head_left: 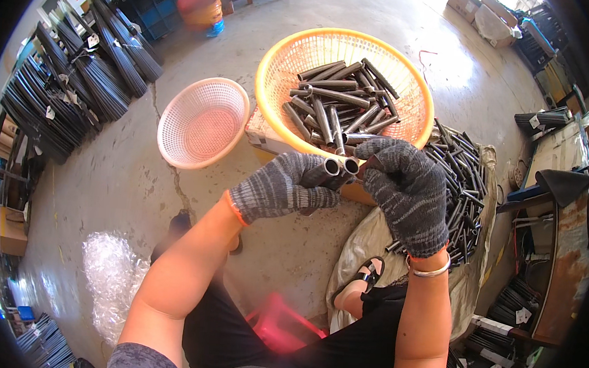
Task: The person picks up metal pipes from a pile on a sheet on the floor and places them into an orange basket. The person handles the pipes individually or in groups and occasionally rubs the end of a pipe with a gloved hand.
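Note:
Two short dark metal tubes (322,175) lie side by side, their bright open ends toward me. My left hand (284,187), in a grey striped knit glove, is closed around them. Beside the tube ends my right hand (405,191), in a matching glove, has its fingers curled and pressed together. Between those fingers shows a sliver of something dark reddish, too small to name. Just beyond both hands stands a large orange-yellow plastic basket (265,94) holding a pile of similar tubes (340,102).
A smaller pale pink basket (236,93) stands left of the large one, which rests on a cardboard box (262,133). More tubes (453,187) heap on a woven sack (358,252) at right. Bundled rods (92,77) line the left; crumpled clear plastic (108,280) lies at lower left.

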`<state>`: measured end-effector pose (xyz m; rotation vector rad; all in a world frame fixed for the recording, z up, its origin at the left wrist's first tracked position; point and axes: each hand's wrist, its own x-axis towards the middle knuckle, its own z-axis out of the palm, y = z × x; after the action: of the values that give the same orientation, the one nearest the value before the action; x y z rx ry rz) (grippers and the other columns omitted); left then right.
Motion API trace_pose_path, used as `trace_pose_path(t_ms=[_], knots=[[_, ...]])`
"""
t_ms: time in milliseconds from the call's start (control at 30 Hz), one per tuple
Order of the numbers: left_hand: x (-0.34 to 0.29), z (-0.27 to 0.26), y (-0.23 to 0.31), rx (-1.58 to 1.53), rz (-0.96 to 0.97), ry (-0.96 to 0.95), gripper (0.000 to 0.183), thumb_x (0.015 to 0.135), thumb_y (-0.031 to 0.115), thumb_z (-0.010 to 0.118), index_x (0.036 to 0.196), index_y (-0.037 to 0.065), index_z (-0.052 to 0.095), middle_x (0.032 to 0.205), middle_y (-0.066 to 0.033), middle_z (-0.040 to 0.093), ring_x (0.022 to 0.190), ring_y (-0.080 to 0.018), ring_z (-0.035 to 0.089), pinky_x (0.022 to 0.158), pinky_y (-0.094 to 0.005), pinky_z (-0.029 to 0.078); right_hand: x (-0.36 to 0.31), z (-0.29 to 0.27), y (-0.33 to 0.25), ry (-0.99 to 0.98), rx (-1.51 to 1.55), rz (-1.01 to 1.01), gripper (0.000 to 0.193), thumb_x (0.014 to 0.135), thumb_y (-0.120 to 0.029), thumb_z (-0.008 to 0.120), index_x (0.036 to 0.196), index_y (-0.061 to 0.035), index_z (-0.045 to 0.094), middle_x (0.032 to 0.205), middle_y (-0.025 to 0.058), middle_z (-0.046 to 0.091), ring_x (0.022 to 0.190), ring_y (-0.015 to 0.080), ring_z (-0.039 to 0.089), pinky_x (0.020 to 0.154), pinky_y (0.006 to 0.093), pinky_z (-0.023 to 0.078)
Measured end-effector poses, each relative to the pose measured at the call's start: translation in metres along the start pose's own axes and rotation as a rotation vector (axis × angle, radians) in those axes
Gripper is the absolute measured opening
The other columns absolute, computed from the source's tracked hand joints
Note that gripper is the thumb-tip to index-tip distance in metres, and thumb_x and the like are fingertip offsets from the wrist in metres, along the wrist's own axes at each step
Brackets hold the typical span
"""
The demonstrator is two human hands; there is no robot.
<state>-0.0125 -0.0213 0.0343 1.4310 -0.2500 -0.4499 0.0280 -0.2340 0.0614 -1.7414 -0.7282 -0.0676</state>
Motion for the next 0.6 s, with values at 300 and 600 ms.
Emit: trace_pose_path(t_ms=[300,600], knots=[[-0.003,-0.004,-0.004,0.217,0.056,0.001,0.028,0.088,0.014,0.067,0.113,0.002,0.062,0.089,-0.0019,0.066,0.074,-0.0078,0.059,0.064,-0.0223,0.049,-0.003,0.003,-0.002,-0.032,-0.021,-0.031,0.019,0.077,0.006,0.064,0.095,-0.001,0.066,0.09,0.0079,0.068,0.08,0.0152,0.063,0.076,0.028,0.051],[-0.002,-0.008,-0.004,0.512,0.202,-0.027,0.027,0.084,0.006,0.07,0.11,0.003,0.064,0.093,-0.0004,0.067,0.08,-0.0077,0.06,0.071,-0.0244,0.05,-0.006,0.001,0.0,-0.057,-0.009,-0.019,0.017,0.078,0.003,0.065,0.094,-0.0025,0.067,0.085,0.0075,0.068,0.073,0.0134,0.063,0.069,0.0265,0.051]])
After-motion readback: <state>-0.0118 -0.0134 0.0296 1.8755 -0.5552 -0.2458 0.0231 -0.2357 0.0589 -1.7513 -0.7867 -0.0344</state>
